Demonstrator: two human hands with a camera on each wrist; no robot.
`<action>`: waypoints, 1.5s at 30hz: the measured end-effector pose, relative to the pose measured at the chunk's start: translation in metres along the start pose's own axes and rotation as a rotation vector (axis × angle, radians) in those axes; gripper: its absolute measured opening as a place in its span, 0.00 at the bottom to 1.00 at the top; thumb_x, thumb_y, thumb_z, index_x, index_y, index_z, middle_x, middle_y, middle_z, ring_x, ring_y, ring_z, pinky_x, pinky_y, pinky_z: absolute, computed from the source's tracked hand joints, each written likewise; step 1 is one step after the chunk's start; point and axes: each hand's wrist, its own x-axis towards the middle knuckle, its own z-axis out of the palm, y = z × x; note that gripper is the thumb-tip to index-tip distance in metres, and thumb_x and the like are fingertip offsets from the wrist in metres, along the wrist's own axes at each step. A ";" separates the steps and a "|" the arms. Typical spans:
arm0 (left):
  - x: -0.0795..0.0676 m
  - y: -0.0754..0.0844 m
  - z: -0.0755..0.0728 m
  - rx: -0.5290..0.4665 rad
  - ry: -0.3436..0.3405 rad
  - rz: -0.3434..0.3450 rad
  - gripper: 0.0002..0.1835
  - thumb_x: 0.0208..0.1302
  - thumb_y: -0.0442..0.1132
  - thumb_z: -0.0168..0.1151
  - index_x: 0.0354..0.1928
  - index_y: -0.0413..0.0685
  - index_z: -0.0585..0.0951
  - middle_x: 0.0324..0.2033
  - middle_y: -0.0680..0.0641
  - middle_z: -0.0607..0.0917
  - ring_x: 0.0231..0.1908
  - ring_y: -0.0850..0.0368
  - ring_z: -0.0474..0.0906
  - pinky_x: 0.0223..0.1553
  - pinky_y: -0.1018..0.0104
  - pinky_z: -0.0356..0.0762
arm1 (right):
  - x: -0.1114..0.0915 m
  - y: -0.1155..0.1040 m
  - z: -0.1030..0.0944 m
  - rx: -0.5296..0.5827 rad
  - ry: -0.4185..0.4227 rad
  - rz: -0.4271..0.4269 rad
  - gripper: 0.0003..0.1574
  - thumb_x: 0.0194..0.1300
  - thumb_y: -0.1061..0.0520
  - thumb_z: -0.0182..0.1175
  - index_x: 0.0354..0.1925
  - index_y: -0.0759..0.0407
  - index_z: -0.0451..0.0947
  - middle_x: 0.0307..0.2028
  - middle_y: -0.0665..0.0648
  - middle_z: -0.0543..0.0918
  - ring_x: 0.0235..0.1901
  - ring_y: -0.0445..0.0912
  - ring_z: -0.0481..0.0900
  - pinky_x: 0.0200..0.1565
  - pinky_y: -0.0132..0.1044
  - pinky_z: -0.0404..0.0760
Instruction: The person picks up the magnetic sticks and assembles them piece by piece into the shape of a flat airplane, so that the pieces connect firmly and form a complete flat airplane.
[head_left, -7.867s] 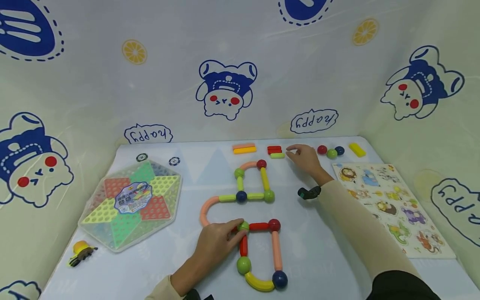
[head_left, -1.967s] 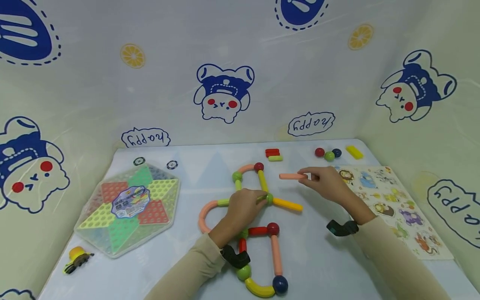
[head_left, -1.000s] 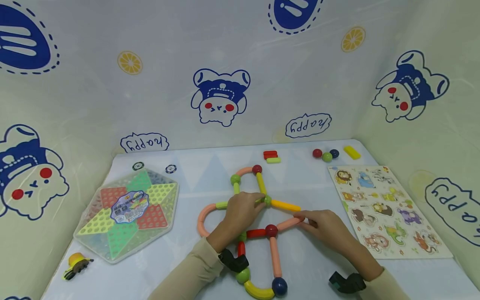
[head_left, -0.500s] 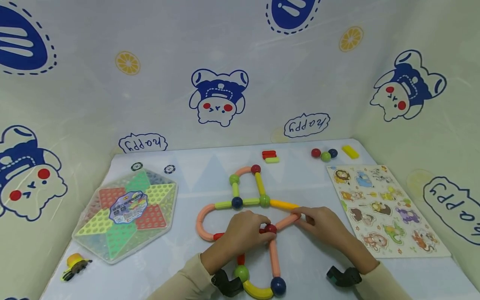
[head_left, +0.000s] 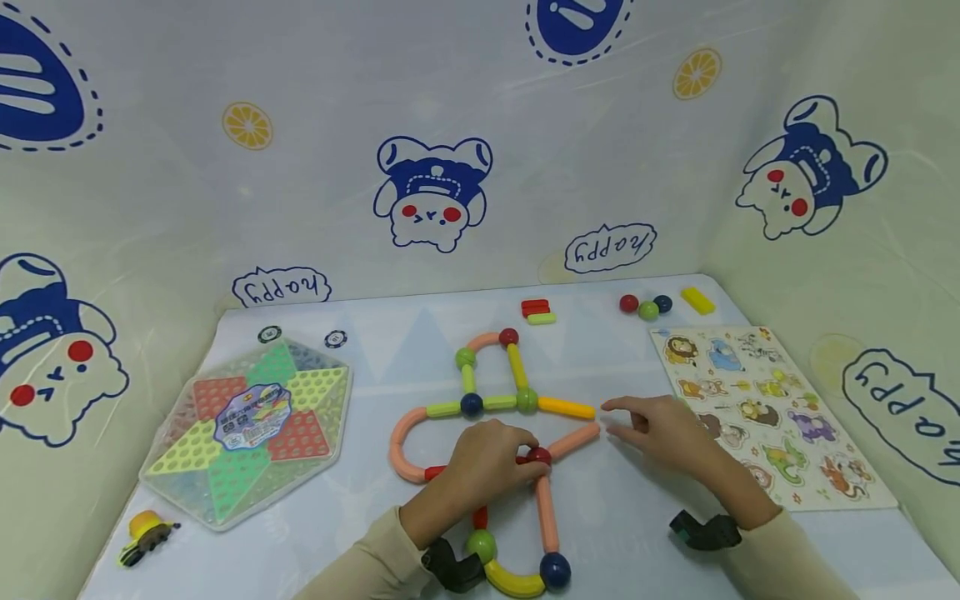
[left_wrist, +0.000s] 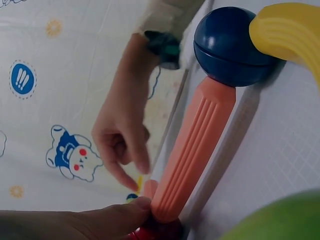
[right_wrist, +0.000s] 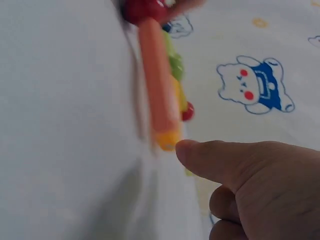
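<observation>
My left hand (head_left: 487, 462) pinches a red ball (head_left: 539, 455) in a flat figure of coloured rods and balls. From that ball a pink rod (head_left: 575, 440) slants out to the right, and another pink rod (left_wrist: 192, 152) runs to a dark blue ball (left_wrist: 230, 45). A yellow-orange rod (head_left: 567, 407) reaches right from a green ball (head_left: 527, 400); its free end lies near the slanted pink rod's tip, apart from it. Just right of both tips is my right hand (head_left: 667, 429), holding nothing, thumb and forefinger extended and apart. The left hand covers part of the figure.
Short red and green rods (head_left: 538, 313), loose balls (head_left: 648, 310) and a yellow piece (head_left: 698, 301) lie along the back. An animal sticker sheet (head_left: 780, 417) is at right. A hexagonal board box (head_left: 247, 429) and a small yellow-and-black toy (head_left: 147, 536) sit at left.
The yellow-orange and pink rods have come from the back onto the figure. My left hand moved from the green ball to the red one. My right hand released the pink rod and drew slightly right.
</observation>
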 end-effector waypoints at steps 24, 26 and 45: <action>0.003 0.006 0.008 -0.002 -0.011 0.007 0.18 0.54 0.59 0.66 0.40 0.57 0.87 0.19 0.63 0.79 0.22 0.67 0.68 0.21 0.74 0.64 | 0.111 0.121 -0.056 0.065 0.036 0.514 0.31 0.65 0.48 0.57 0.60 0.63 0.69 0.51 0.69 0.72 0.42 0.60 0.69 0.41 0.50 0.76; 0.003 0.006 0.008 -0.001 -0.005 0.010 0.18 0.53 0.58 0.66 0.40 0.57 0.87 0.19 0.62 0.79 0.22 0.67 0.68 0.21 0.75 0.64 | 0.111 0.123 -0.054 0.087 0.026 0.524 0.33 0.64 0.47 0.58 0.61 0.63 0.68 0.53 0.69 0.71 0.43 0.60 0.69 0.44 0.52 0.75; -0.001 0.001 0.005 0.011 0.033 0.004 0.17 0.53 0.58 0.66 0.39 0.56 0.87 0.19 0.62 0.79 0.21 0.68 0.68 0.19 0.75 0.64 | 0.054 0.071 -0.032 0.116 0.129 0.276 0.33 0.57 0.38 0.63 0.55 0.55 0.75 0.18 0.53 0.68 0.15 0.47 0.65 0.14 0.34 0.60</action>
